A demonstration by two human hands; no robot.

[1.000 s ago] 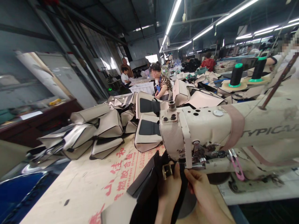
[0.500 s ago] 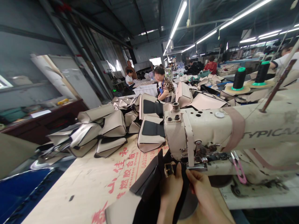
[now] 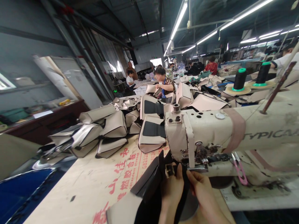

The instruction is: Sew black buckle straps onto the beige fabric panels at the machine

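Black fabric (image 3: 149,189), far end hidden under the sewing machine (image 3: 210,130), sits pinched by left hand (image 3: 171,188) and right hand (image 3: 201,189) fingers.

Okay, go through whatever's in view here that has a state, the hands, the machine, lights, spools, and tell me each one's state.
Left hand, fingers flat on the black piece.
Right hand, pinching the black piece.
Black piece, fed under the sewing machine head.
Thread cones, upright.
Ceiling lights, on.
Beige covers, heaped on the table.
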